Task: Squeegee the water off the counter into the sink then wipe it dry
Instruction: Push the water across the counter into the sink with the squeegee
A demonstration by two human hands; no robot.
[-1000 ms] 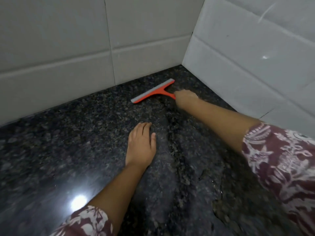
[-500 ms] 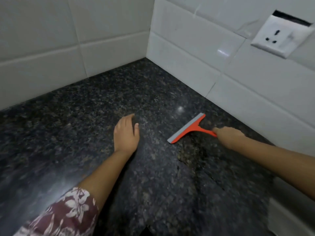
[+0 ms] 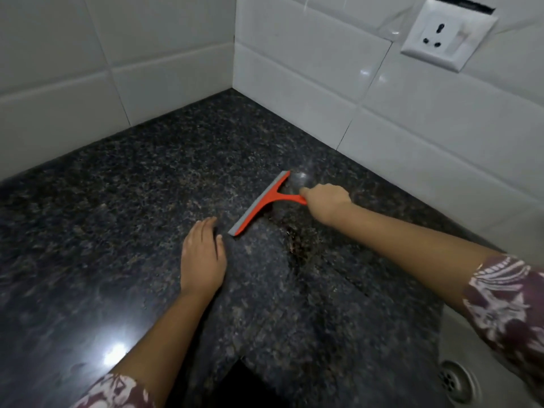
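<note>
An orange squeegee (image 3: pixel 263 202) with a grey rubber blade lies blade-down on the dark speckled granite counter (image 3: pixel 123 201). My right hand (image 3: pixel 326 203) is closed around its handle, to the right of the blade. My left hand (image 3: pixel 203 257) rests flat on the counter, fingers together, just left of the blade's near end. A wet streak (image 3: pixel 294 245) glistens on the stone behind the blade. The sink (image 3: pixel 471 363) with its drain (image 3: pixel 454 381) shows at the bottom right corner, partly covered by my right sleeve.
White tiled walls (image 3: pixel 309 69) meet in a corner at the back of the counter. A white wall socket (image 3: pixel 449 33) sits on the right wall, above the counter. A ceiling light glares off the stone at the lower left.
My right hand has drawn the squeegee out of the back corner and along the right wall toward the sink. The sink and drain have come into view. My left hand stays flat.
</note>
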